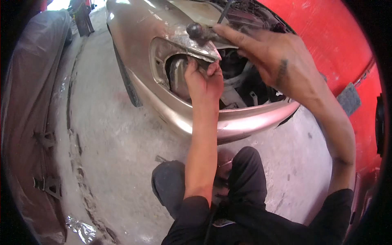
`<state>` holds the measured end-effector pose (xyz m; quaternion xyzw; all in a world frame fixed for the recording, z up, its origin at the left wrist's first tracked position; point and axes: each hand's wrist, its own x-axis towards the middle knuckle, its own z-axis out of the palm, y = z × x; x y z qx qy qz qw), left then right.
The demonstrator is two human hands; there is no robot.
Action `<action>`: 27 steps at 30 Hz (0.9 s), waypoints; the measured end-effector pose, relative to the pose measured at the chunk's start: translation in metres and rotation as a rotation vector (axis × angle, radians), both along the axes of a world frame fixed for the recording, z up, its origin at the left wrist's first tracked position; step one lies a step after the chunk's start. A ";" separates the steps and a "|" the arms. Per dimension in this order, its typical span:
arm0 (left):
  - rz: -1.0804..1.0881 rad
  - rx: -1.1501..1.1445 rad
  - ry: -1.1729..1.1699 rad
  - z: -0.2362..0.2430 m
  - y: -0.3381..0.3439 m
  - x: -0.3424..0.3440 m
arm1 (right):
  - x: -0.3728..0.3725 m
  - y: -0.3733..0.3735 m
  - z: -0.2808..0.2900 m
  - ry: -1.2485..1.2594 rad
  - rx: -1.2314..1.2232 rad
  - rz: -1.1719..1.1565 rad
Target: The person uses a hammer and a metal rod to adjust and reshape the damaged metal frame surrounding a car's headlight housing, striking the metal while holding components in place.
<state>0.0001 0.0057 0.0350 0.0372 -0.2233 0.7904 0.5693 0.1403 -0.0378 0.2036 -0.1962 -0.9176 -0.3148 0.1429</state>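
A champagne-coloured car front (171, 118) has an open headlight recess with dark metal parts inside. Above the recess, a bent, scuffed sheet-metal lip (210, 53) sticks out. My left hand (204, 83) is curled beneath that lip, thumb raised to its underside; whatever its fingers hold is hidden. My right hand (277, 61) grips a metal hammer, its index finger stretched along the handle. The rounded hammer head (195, 30) is over the scuffed lip; I cannot tell if they touch. A thin black rod (224, 12) rises behind the hammer.
A long covered object (32, 94) runs along the left, with metal brackets (51, 188) beside it. A bright red surface (326, 32) stands at the right, with a grey block (348, 99) by it. My knees (247, 171) are below the bumper, over the concrete floor (106, 143).
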 end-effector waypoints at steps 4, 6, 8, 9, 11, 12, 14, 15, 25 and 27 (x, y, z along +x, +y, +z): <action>0.049 -0.096 -0.015 0.008 0.006 0.004 | 0.010 0.000 -0.005 0.047 -0.001 0.017; -0.006 -0.093 -0.014 0.003 0.007 0.000 | 0.010 0.002 -0.009 0.030 -0.010 -0.006; -0.022 -0.089 -0.011 0.001 0.008 -0.001 | 0.008 -0.001 -0.004 0.031 -0.042 -0.037; -0.008 -0.086 -0.009 0.001 0.008 -0.001 | 0.006 -0.001 0.000 0.046 -0.046 -0.036; 0.005 -0.122 -0.028 0.006 0.001 0.001 | 0.004 -0.008 0.001 0.130 -0.078 0.015; 0.004 -0.124 -0.014 0.005 0.002 0.002 | 0.005 -0.009 -0.001 0.055 -0.075 -0.049; 0.010 -0.126 0.017 0.004 0.006 0.003 | 0.005 -0.009 -0.004 -0.090 -0.070 -0.168; 0.010 -0.091 0.012 0.005 0.006 0.002 | 0.006 -0.005 -0.001 -0.048 -0.044 -0.104; -0.002 -0.100 0.014 0.011 -0.001 0.002 | -0.001 0.007 0.011 0.096 -0.132 -0.023; 0.004 -0.036 0.011 0.008 0.002 0.002 | -0.002 0.016 0.009 0.253 -0.177 0.157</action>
